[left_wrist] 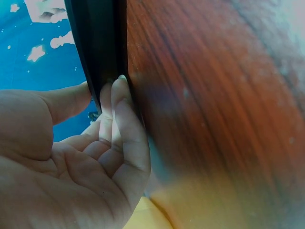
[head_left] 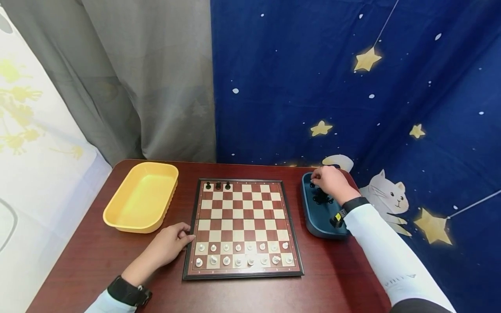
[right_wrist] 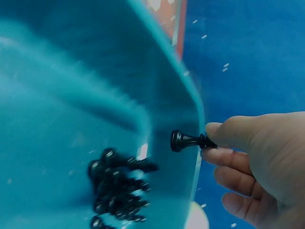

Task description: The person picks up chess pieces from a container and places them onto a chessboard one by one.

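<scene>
Right hand (head_left: 330,182) over the far end of the blue tray (head_left: 313,217), which sits on the bench (head_left: 98,256) near its right edge. Fingers (right_wrist: 228,160) and thumb pinch a black chess piece (right_wrist: 188,140) by its top; the piece sticks out sideways from the fingertips, round base pointing away from the palm, held above the tray's rim. Below it, a heap of black pieces (right_wrist: 116,188) lies on the tray floor, apart from the held one.

Left hand (head_left: 170,243) rests on the bench at the left edge of the chessboard (head_left: 242,226). Fingers (left_wrist: 119,114) are loosely curled, tips touching the board's dark frame, gripping nothing.

Board: 3 black pieces (head_left: 218,185) in the far row at the left corner; white pieces (head_left: 242,254) fill the 2 near rows.

Yellow tray (head_left: 117,217) sits left of the board, near the bench's far left corner.
</scene>
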Available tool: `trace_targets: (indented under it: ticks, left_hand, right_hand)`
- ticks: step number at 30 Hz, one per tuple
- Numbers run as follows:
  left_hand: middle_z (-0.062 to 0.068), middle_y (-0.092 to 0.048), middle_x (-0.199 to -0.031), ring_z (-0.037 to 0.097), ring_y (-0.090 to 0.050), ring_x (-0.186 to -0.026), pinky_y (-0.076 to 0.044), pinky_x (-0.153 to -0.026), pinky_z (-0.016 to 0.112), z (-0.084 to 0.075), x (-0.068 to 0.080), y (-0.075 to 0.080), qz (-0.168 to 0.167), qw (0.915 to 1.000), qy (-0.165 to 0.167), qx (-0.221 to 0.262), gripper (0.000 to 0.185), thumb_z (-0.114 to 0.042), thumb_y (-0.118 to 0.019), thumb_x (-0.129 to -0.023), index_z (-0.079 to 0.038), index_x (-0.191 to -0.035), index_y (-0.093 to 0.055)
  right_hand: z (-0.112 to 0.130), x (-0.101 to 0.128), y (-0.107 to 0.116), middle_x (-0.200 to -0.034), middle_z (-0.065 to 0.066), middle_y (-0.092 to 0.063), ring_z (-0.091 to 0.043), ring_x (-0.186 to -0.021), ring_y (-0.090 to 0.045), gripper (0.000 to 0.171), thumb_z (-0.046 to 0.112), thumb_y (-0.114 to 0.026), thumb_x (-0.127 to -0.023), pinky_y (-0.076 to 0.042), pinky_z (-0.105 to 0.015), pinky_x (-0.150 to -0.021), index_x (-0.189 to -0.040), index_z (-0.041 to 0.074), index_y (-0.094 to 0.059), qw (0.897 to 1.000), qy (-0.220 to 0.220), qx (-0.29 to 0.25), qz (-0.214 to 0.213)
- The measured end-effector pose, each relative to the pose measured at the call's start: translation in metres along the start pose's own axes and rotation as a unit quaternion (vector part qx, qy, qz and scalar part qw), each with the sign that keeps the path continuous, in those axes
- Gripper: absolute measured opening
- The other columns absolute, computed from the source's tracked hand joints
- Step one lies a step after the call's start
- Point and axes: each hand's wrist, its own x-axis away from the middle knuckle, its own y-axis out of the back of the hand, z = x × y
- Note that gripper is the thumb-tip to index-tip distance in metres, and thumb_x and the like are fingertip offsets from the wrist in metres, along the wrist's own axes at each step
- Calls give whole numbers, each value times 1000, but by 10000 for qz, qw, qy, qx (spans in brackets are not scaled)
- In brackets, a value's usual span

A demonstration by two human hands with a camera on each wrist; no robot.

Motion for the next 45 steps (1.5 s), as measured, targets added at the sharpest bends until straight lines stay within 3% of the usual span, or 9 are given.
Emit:
trace_targets:
  ticks: [6,13,21,32,40,45]
  left_hand:
    - [-3,-65,-86,13,-59,-76,-52,-76,39,1,2,1,-12,10000,17,-18,30,-25,-77,-107,-2,-125,-73]
    - [-2,-64,-86,14,-59,-77,-51,-75,38,0,0,2,67,9999,116,-51,31,-25,-77,-107,-2,-126,-73]
    - [-2,-64,-86,15,-59,-78,-50,-75,37,0,-2,2,88,9999,114,-44,31,-24,-78,-106,-2,-127,-73]
    - [-3,-64,-84,14,-58,-75,-50,-74,37,-1,-1,4,33,10000,-40,-13,30,-23,-77,-107,-1,-126,-73]
    - [-4,-62,-84,13,-57,-76,-50,-76,38,0,-1,4,-86,9998,-157,-92,28,-24,-78,-106,-2,-123,-74]
    - [-4,-62,-84,14,-56,-76,-49,-76,38,0,0,5,-82,9998,-157,-131,28,-24,-79,-105,-2,-122,-74]
  right_hand:
    - [27,1,11,-112,-18,-79,-31,-95,-73,16,10,-75,-106,-60,-52,-85,-116,2,-83,9994,236,114,-232]
    - [65,-7,6,-114,-15,-80,-32,-103,-75,14,11,-76,-106,-61,-50,-88,-115,4,-85,9988,446,102,-157]
    - [113,-34,-16,-119,-12,-80,-34,-113,-74,16,15,-77,-106,-58,-50,-98,-117,6,-85,9949,1007,12,108]
    - [180,-72,-48,-119,-7,-80,-22,-102,-75,17,18,-75,-108,-59,-39,-88,-119,8,-85,9890,1416,-300,316]
    - [205,-83,-64,-117,-5,-81,-19,-96,-75,15,18,-77,-107,-58,-38,-86,-116,11,-85,9857,1596,-330,418]
    - [207,-86,-75,-117,-3,-81,-19,-101,-76,13,17,-77,-106,-57,-42,-101,-116,12,-85,9857,1577,-271,529]
